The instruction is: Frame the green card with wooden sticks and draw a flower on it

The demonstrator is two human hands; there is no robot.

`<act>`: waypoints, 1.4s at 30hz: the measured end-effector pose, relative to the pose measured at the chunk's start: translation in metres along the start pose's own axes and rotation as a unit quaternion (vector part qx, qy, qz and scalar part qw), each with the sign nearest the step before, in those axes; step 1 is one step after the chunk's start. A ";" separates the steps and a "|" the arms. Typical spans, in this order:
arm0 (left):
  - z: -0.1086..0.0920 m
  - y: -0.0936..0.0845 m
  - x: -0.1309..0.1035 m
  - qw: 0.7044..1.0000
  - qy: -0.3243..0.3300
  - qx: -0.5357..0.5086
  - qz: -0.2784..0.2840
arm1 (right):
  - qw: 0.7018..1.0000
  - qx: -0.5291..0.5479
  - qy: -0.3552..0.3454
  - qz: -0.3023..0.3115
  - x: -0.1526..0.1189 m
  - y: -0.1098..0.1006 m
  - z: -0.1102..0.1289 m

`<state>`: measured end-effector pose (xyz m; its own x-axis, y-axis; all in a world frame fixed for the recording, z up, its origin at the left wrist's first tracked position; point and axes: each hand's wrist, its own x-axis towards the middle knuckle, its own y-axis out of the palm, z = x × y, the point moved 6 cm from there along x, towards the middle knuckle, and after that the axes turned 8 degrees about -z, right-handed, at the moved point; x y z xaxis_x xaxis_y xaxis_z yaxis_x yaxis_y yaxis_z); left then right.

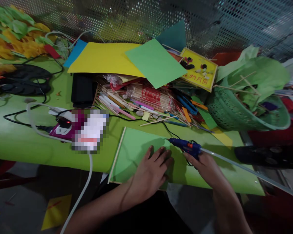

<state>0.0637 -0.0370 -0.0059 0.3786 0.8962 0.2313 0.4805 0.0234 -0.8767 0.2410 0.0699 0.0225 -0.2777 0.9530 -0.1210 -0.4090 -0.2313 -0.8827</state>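
Pressing palm-down on the green craft sheet (134, 143) at lower center, your left hand (150, 172) has its fingers loosely spread, clamping nothing; likely flat like that so the sheet can't slide. Your right hand (208, 165) is wrapped around the handle of the blue hot glue gun (185, 146), right of center, nozzle pointing left at the sheet's upper right corner, probably for close control at the edge. Can't tell if the tip touches or if the trigger is squeezed. Long clear glue stick (234, 162) runs out the back toward lower right. Thin wooden strip (117, 154) lines the sheet's left edge.

Black cord (169, 128) passes just above the sheet and down by the gun, could snag. Heap of skewers and pens (117, 104) crowds the space above, with blue-handled scissors (185, 100). Green basket (222, 113) on the right, likely limits reach there. Purple power strip (61, 131) and white cable (89, 172) on the left, near your left forearm. Loose yellow sheet (97, 58) at upper center-left.
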 end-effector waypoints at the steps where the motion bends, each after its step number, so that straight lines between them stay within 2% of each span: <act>1: 0.000 -0.001 0.000 1.000 0.001 -0.002 0.000 | 1.000 0.001 0.006 -0.001 -0.001 -0.002 -0.003; 6: 0.000 -0.003 0.000 1.000 -0.007 -0.013 0.014 | 0.999 0.013 0.026 -0.020 -0.006 -0.011 -0.014; 10: 0.000 0.000 0.000 0.999 -0.004 -0.026 0.027 | 1.000 0.015 0.016 -0.022 -0.005 -0.008 -0.011; 16: 0.000 -0.001 0.000 1.000 -0.012 -0.024 0.014 | 1.000 0.021 -0.011 -0.014 -0.001 0.001 -0.004; 20: -0.001 -0.002 0.000 0.999 -0.011 -0.017 0.033 | 1.000 0.023 -0.002 -0.020 -0.001 -0.002 -0.008; 30: -0.001 -0.005 0.001 0.999 -0.012 -0.006 0.035 | 0.999 0.011 0.012 -0.027 -0.006 -0.006 -0.013; 42: 0.000 0.001 -0.002 1.000 -0.012 -0.014 0.008 | 1.000 0.000 -0.004 -0.008 -0.002 -0.001 -0.005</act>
<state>0.0632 -0.0386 -0.0074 0.3667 0.9070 0.2073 0.4966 -0.0024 -0.8680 0.2461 0.0689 0.0213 -0.2775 0.9552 -0.1030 -0.4135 -0.2155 -0.8846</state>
